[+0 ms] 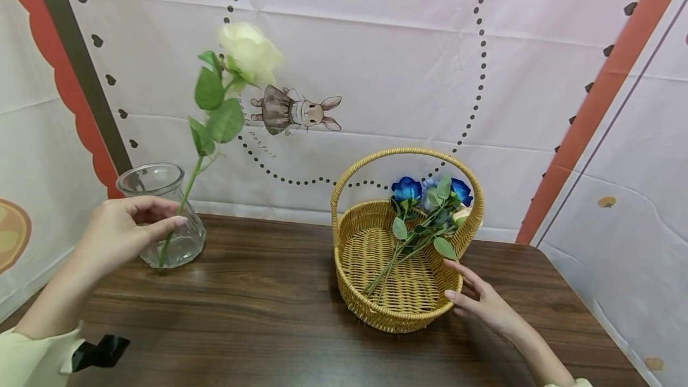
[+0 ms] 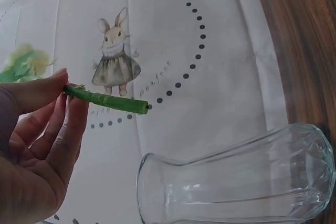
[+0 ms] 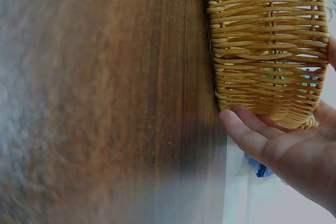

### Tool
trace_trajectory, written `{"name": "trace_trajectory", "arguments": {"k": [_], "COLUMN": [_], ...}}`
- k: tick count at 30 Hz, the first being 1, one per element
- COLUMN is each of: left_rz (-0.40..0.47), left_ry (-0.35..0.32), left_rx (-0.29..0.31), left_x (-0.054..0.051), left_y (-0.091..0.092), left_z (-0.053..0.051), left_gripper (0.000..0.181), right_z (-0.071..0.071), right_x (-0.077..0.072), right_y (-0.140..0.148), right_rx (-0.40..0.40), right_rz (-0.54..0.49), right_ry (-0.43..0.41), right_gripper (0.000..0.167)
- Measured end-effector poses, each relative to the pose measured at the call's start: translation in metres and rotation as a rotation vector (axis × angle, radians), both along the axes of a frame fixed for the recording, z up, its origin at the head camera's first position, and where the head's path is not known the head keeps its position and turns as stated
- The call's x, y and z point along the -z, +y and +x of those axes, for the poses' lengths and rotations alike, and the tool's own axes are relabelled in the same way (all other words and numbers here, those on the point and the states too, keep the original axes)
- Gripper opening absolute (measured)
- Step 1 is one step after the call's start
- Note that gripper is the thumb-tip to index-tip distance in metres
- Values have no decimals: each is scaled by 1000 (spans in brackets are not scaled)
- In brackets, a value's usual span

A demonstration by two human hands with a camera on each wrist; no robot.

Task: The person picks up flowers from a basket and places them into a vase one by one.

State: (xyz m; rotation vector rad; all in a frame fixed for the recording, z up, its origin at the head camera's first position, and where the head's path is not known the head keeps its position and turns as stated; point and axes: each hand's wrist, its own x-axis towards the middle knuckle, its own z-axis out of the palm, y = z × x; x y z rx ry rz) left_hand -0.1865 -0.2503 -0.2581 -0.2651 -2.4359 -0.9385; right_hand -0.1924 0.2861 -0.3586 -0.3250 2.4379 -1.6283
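The left hand point(image 1: 129, 229) pinches the green stem point(image 1: 189, 187) of a white rose point(image 1: 251, 54) between thumb and fingers, the bloom up and the stem slightly tilted. In the head view it is in front of a glass vase point(image 1: 185, 243); in the left wrist view the stem's cut end point(image 2: 140, 107) points toward the vase point(image 2: 236, 187) side, apart from the glass. The right hand point(image 1: 486, 306) rests against the right side of a yellow wicker basket point(image 1: 398, 318), fingers extended. In the right wrist view the fingers point(image 3: 247, 132) touch the basket's wall point(image 3: 270, 51).
Inside the basket lie blue roses point(image 1: 407, 189), a pale flower and green leaves, stems toward the front left. The brown wooden table point(image 1: 258, 297) ends at a white printed cloth point(image 1: 376, 76) with a rabbit picture. The vase stands at the left, the basket right of centre.
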Motion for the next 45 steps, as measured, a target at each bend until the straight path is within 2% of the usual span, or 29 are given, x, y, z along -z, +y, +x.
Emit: {"name": "trace_trajectory", "arguments": {"k": [4, 12, 18, 25, 28, 30, 36, 41, 45], "left_rz": [45, 188, 230, 208, 246, 278, 392, 439, 502], "left_ry": [49, 40, 54, 73, 72, 83, 129, 136, 145], "left_rx": [11, 30, -67, -169, -190, -184, -123, -120, -131], "left_x": [-3, -16, -25, -37, -39, -39, -33, -31, -34], "left_y": [-4, -16, -25, -36, -38, -40, -44, -45, -44], "left_z": [-4, -12, -18, -33, -39, -44, -56, -62, -64], "left_gripper": [28, 12, 6, 14, 10, 10, 26, 21, 18], "right_z": [0, 0, 0, -1, -1, -1, -2, -2, -1], "right_x": [1, 1, 1, 0, 0, 0, 2, 2, 0], "right_y": [0, 0, 0, 2, 2, 2, 1, 1, 1], "right_rx": [0, 3, -2, -6, -3, -2, -14, -13, -11], "right_rz": [-1, -19, -20, -25, -25, -26, -35, -36, -34], "right_ry": [1, -10, -4, 3, 2, 1, 0, 0, 7], "right_gripper": [62, 64, 63, 64, 64, 64, 65, 64, 64]}}
